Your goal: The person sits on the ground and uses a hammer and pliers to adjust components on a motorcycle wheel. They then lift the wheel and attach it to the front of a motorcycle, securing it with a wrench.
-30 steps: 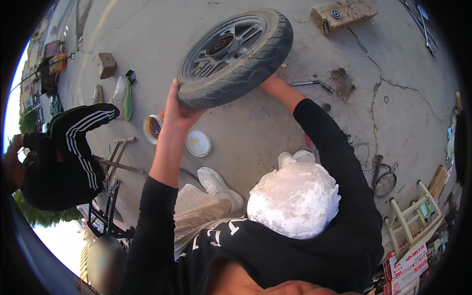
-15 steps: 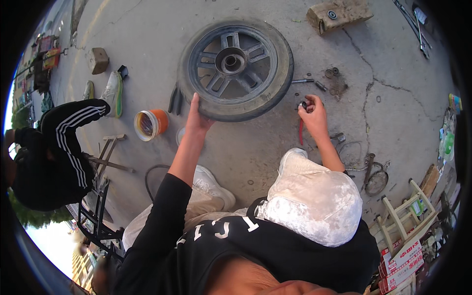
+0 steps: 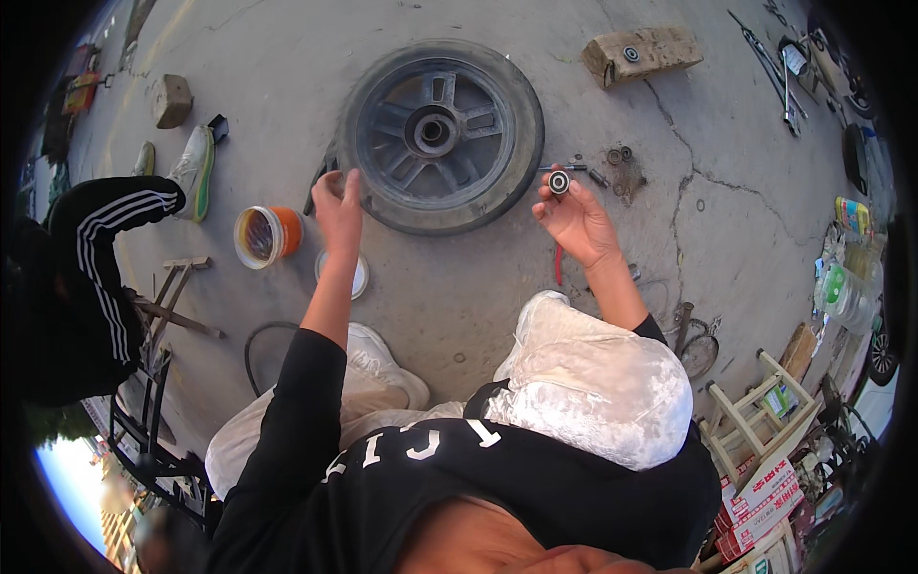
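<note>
A wheel with a worn tyre [image 3: 521, 187] and a grey spoked rim lies flat on the concrete in front of me, its hub [image 3: 430, 131] facing up. My left hand [image 3: 338, 212] is just off the near left edge of the tyre, fingers loosely bent and apart from the thumb, with nothing in it. Between thumb and fingers of my right hand [image 3: 581, 225] is a small ball bearing [image 3: 559, 181], face up, to the right of the tyre. A red tool handle [image 3: 558, 263] shows on the ground below that hand.
A wooden block [image 3: 660, 55] carries another bearing [image 3: 631, 55]. Small rings [image 3: 620, 154] and a metal rod lie right of the wheel. An orange bucket [image 3: 287, 231] and a white lid [image 3: 360, 277] are at left, near another person's shoe [image 3: 195, 172]. A wooden stool [image 3: 765, 421] is at right.
My left hand has let go of the tyre, and the wheel has settled flatter on the ground. My right hand has turned up, bringing the bearing's face into view.
</note>
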The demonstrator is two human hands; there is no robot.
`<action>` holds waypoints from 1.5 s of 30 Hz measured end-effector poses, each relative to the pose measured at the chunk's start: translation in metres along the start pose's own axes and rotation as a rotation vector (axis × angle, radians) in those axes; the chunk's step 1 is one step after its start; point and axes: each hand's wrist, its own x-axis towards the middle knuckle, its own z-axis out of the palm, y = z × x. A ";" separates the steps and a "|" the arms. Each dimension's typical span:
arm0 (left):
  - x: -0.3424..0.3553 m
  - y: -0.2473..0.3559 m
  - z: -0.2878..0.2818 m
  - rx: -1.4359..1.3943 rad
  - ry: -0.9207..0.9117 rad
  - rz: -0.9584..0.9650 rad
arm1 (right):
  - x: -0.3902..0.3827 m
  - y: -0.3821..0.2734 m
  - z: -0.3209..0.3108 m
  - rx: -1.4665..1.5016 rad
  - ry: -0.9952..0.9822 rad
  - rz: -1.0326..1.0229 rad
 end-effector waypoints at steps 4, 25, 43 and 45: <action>-0.051 0.088 0.019 -0.191 -0.419 0.496 | 0.006 0.017 0.028 0.157 -0.082 0.109; -0.083 0.097 0.048 -0.610 -0.741 0.045 | 0.000 0.031 0.030 -0.853 0.173 -0.048; -0.034 0.052 0.070 -1.031 -0.783 -0.394 | -0.125 -0.089 -0.166 -2.096 1.407 -0.211; -0.033 0.053 0.069 -1.030 -0.789 -0.375 | -0.122 -0.125 -0.174 -2.074 1.479 -0.173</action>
